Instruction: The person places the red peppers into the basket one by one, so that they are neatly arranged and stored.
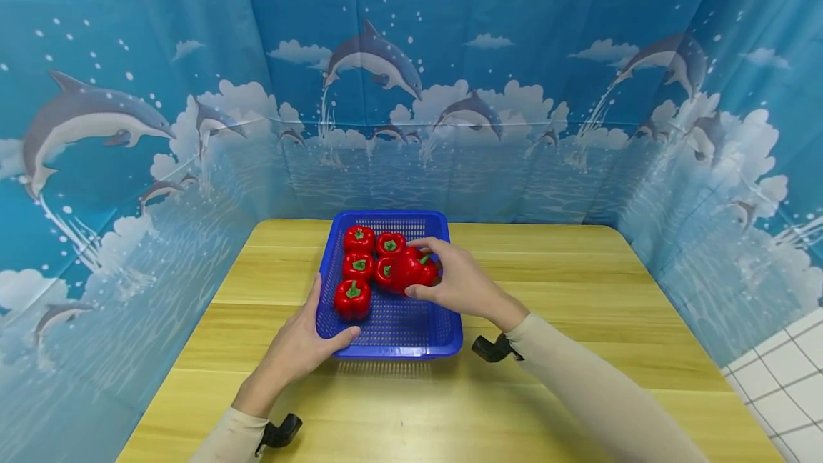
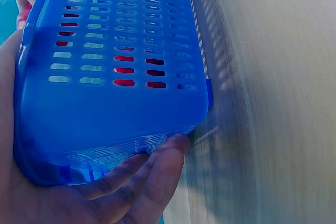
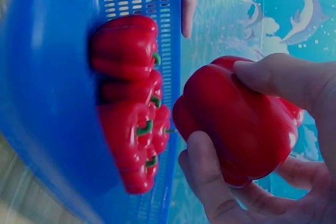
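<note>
A blue plastic basket [image 1: 411, 351] with slotted walls stands on the table. Several red bell peppers [image 1: 352, 300] with green stems are in it, grouped in its left and middle part. My left hand [image 1: 292, 349] grips the basket's near left corner, thumb over the rim and fingers against the outer wall [image 2: 121, 114]. Over the basket's right side, my right hand [image 1: 463, 281] holds another red bell pepper [image 3: 236, 119] between thumb and fingers. In the right wrist view this pepper is raised above the others and lies tilted in the grasp. It partly hides a pepper below it in the head view.
The basket rests on a light wooden table [image 1: 546, 391]. A blue curtain [image 1: 527, 184] printed with dolphins surrounds the table's back and sides. Black wrist mounts [image 1: 491, 349] stick out from both sleeves. White floor tiles [image 1: 784, 377] show at the right.
</note>
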### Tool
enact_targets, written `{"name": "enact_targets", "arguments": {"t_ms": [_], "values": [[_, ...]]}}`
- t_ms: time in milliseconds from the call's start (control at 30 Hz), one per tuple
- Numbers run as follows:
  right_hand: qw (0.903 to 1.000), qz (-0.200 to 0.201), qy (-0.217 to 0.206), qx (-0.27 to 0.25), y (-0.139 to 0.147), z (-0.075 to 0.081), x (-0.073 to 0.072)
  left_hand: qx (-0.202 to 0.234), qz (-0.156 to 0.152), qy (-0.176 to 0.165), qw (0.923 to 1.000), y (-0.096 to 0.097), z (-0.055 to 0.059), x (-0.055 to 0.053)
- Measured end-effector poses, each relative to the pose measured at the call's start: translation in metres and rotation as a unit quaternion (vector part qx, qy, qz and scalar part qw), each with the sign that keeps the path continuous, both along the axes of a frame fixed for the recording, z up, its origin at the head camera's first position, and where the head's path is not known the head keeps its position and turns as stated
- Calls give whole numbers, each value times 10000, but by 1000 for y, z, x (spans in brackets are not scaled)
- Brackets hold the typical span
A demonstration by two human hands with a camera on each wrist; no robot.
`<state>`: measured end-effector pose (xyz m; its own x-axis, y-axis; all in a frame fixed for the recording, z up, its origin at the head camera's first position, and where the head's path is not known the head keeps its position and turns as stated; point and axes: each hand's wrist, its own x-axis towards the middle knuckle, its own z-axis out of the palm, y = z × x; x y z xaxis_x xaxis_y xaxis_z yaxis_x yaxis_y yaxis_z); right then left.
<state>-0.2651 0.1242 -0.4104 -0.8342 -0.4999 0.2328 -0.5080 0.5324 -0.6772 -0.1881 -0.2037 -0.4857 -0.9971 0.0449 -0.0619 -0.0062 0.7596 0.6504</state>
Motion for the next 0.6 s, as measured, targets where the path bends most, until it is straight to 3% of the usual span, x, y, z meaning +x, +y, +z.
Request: {"name": "enact_targets", "arguments": {"t_ms": [600], "values": [[9930, 289, -318, 1101, -38, 2, -15, -21, -28, 47, 10000, 0, 0, 0]]}}
